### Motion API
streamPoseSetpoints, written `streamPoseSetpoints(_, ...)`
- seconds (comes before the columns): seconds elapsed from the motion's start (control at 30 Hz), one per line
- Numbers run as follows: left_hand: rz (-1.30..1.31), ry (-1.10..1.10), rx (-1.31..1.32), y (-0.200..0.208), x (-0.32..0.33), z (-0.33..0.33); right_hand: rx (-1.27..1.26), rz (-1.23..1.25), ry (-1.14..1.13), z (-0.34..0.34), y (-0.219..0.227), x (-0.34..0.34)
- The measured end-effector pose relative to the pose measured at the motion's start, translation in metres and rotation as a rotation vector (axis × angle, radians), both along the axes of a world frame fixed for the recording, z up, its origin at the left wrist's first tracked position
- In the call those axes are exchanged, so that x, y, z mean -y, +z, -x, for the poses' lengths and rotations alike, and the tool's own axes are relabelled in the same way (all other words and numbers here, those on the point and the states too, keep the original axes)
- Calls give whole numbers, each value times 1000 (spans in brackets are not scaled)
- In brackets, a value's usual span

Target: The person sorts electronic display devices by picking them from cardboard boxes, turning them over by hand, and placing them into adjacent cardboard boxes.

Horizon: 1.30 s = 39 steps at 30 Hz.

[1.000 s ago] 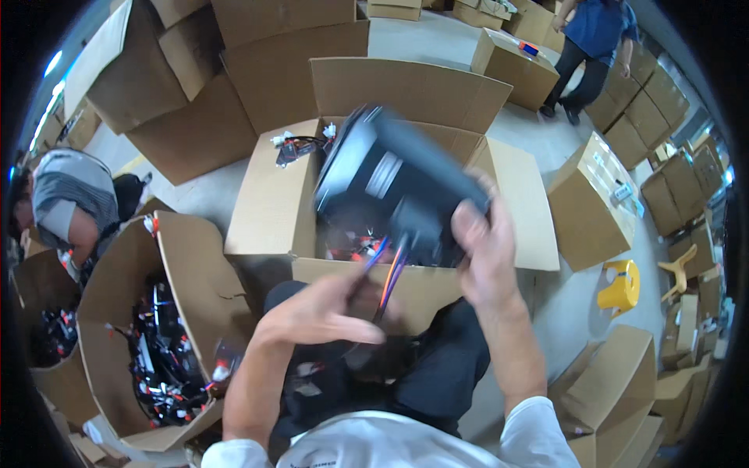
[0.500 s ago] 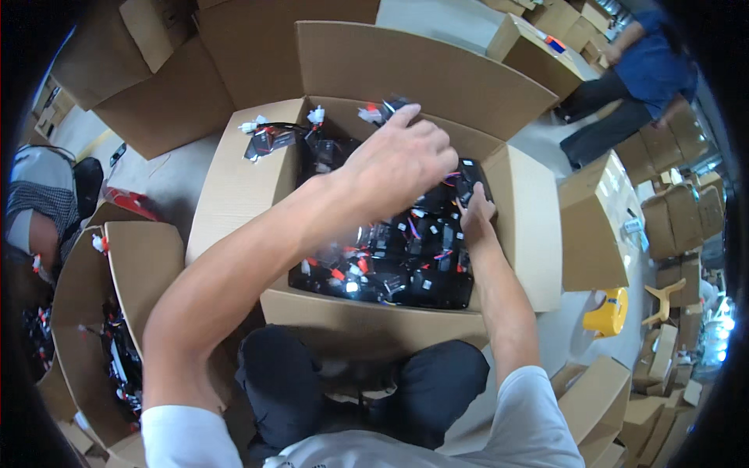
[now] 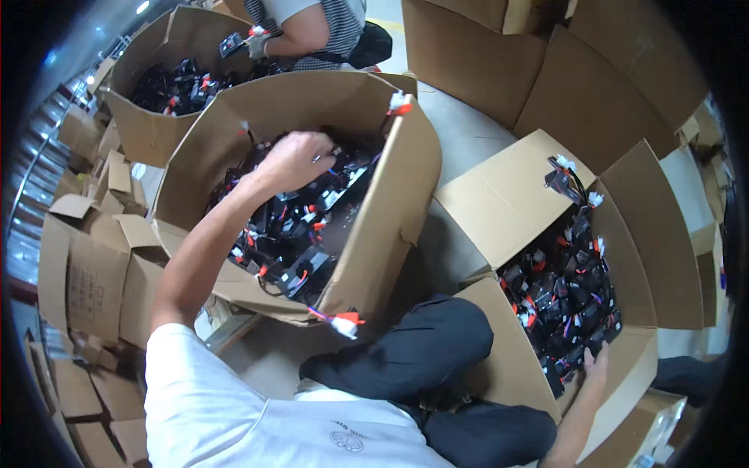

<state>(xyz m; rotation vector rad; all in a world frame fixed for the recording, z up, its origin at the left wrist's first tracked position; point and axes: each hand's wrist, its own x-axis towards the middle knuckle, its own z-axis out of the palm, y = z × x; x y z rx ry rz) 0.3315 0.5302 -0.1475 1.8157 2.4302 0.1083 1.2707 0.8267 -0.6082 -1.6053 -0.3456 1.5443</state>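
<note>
Three cartons (image 3: 394, 203) hold black wired units (image 3: 576, 292); I cannot tell whether fingers (image 3: 321, 145) clamp any.

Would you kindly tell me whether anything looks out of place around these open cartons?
Yes: a red-and-white connector hangs on wires outside the near rim of the left carton, and a black unit with white plugs lies on a flap of the right carton, whereas similar parts are heaped inside.
</note>
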Motion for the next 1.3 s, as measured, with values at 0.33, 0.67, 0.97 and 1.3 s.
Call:
streamPoseSetpoints(0.33,8,679,124,-202,117,183,143,-241,555,175,280,126)
streamPoseSetpoints(0.67,-191,107,794,81,176,85,454,-793,1092,461,522,305)
streamPoseSetpoints(0.97,-316,-308,1227,107,166,-52,-492,-742,701,615,544,362)
streamPoseSetpoints(1.3,-108,-504,-349,-203,56,61,-383,-785,119,427,551,350)
